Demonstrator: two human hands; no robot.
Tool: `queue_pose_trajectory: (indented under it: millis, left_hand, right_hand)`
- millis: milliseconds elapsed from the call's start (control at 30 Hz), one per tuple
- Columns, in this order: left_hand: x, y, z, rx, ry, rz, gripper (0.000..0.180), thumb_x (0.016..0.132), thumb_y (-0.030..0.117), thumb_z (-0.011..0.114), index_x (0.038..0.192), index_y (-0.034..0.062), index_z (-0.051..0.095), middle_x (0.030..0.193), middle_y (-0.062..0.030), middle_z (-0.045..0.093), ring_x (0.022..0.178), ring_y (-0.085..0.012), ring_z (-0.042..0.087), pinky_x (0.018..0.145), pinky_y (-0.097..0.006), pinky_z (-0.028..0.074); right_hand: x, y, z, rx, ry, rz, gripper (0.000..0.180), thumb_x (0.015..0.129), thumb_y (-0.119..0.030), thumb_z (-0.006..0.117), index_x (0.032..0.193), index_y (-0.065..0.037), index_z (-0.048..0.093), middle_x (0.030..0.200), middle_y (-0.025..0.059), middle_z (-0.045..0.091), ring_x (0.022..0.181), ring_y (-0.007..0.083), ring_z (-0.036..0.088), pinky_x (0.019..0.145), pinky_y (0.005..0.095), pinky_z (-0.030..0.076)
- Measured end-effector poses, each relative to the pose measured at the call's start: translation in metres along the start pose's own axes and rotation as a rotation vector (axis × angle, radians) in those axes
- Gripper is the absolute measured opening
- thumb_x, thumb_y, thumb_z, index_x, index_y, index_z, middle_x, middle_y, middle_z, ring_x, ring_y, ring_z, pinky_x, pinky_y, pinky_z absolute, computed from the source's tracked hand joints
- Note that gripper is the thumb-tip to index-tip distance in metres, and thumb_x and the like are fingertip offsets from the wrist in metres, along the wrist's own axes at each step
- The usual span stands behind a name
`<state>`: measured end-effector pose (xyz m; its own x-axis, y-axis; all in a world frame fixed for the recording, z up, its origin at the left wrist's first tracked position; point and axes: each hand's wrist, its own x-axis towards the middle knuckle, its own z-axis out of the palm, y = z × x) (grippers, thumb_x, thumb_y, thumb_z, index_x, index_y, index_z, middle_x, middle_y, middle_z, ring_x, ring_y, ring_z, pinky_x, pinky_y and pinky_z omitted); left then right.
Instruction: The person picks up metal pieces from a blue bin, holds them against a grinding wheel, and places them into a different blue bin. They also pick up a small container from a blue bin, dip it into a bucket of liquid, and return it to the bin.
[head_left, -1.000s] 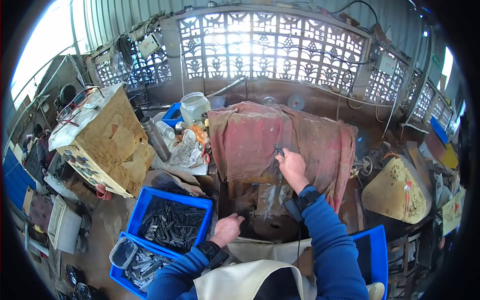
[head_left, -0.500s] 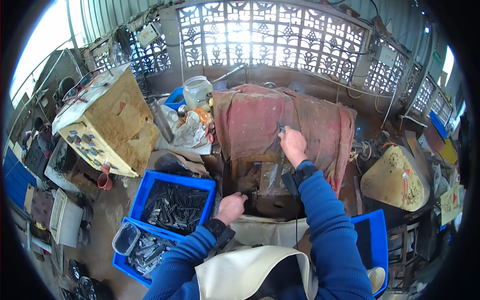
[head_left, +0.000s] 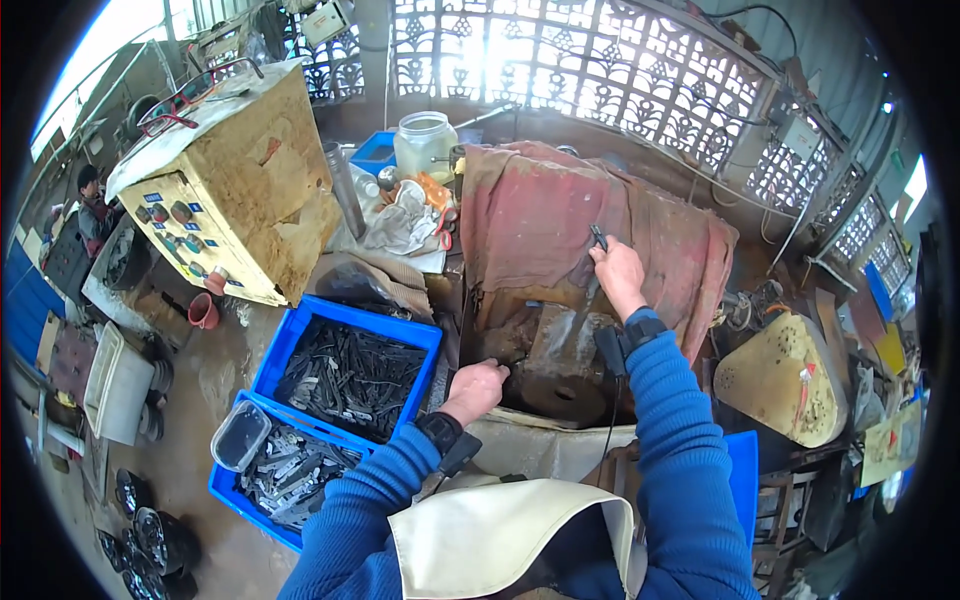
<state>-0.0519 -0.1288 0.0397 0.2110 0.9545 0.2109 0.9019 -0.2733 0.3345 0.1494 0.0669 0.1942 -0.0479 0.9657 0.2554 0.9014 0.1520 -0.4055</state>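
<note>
My right hand point(head_left: 620, 275) is closed round the top of a lever point(head_left: 582, 312), a grey bar that rises from a machine half covered by a reddish cloth point(head_left: 530, 215). A dark tip sticks out past the fingers. My left hand point(head_left: 475, 390) is closed at the left side of the machine's open, dirty bay, its fingertips pinched near a dark metal part. Whatever those fingertips hold is too small to make out. Just in front of the lever, a round, dark grinding wheel point(head_left: 563, 398) with a centre hole lies in the bay.
Two blue bins point(head_left: 432, 350) at my left hold many dark, narrow metal pieces; a clear plastic tub point(head_left: 241, 436) rests on the nearer one. A yellowed control box point(head_left: 250, 190) leans at the left. A big jar point(head_left: 424, 145) and rags stand behind. A person point(head_left: 95, 210) is far left.
The view has shifted, so the scene sits further right and tilted. Both hands keep their places at the machine, and the right one still grips the lever.
</note>
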Motion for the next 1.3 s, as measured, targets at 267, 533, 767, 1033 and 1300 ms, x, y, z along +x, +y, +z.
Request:
queue_pose_trajectory:
  millis: [267, 533, 767, 1033, 1300]
  left_hand:
    - [0.003, 0.003, 0.007, -0.021, 0.097, 0.032, 0.019, 0.069, 0.003, 0.058, 0.085, 0.0091, 0.066, 0.084, -0.0134, 0.063, 0.081, -0.0310, 0.064, 0.071, -0.040, 0.054]
    - [0.023, -0.009, 0.010, -0.420, 0.257, -0.060, 0.039, 0.067, -0.008, 0.055, 0.101, 0.0066, 0.068, 0.088, -0.0149, 0.062, 0.086, -0.0344, 0.062, 0.075, -0.040, 0.052]
    - [0.078, 0.000, 0.005, -0.207, 0.330, 0.094, 0.041, 0.067, -0.007, 0.056, 0.105, 0.0031, 0.066, 0.089, -0.0165, 0.062, 0.088, -0.0339, 0.062, 0.077, -0.039, 0.052]
    - [0.086, 0.003, 0.044, 0.002, -0.017, 0.291, 0.021, 0.071, 0.001, 0.059, 0.090, 0.0050, 0.067, 0.087, -0.0173, 0.064, 0.087, -0.0326, 0.064, 0.074, -0.040, 0.053]
    - [0.094, 0.000, 0.078, 0.146, -0.221, 0.330, 0.012, 0.077, 0.010, 0.057, 0.075, 0.0086, 0.069, 0.078, -0.0167, 0.067, 0.077, -0.0344, 0.067, 0.069, -0.043, 0.054]
  right_hand:
    - [-0.004, 0.000, -0.004, 0.024, 0.017, -0.004, 0.024, 0.089, -0.032, 0.060, 0.097, -0.010, 0.060, 0.092, 0.0176, 0.066, 0.093, 0.0379, 0.063, 0.078, 0.0500, 0.048]
    - [-0.099, 0.034, -0.039, 0.486, -0.056, -0.171, 0.023, 0.086, -0.023, 0.066, 0.095, -0.001, 0.062, 0.072, 0.0178, 0.060, 0.068, 0.0260, 0.059, 0.064, 0.0363, 0.047]
    - [-0.212, 0.060, -0.043, 0.527, -0.119, -0.283, 0.019, 0.081, -0.010, 0.072, 0.096, 0.000, 0.063, 0.079, 0.0133, 0.065, 0.070, 0.0209, 0.064, 0.066, 0.0306, 0.050]
    - [-0.282, 0.102, -0.028, 0.439, -0.242, -0.456, 0.020, 0.081, -0.018, 0.071, 0.096, -0.008, 0.065, 0.079, 0.0124, 0.064, 0.069, 0.0331, 0.064, 0.061, 0.0388, 0.051]
    - [-0.297, 0.116, -0.030, 0.451, -0.381, -0.419, 0.021, 0.077, -0.016, 0.075, 0.096, -0.010, 0.067, 0.081, 0.0119, 0.066, 0.067, 0.0300, 0.064, 0.059, 0.0354, 0.051]
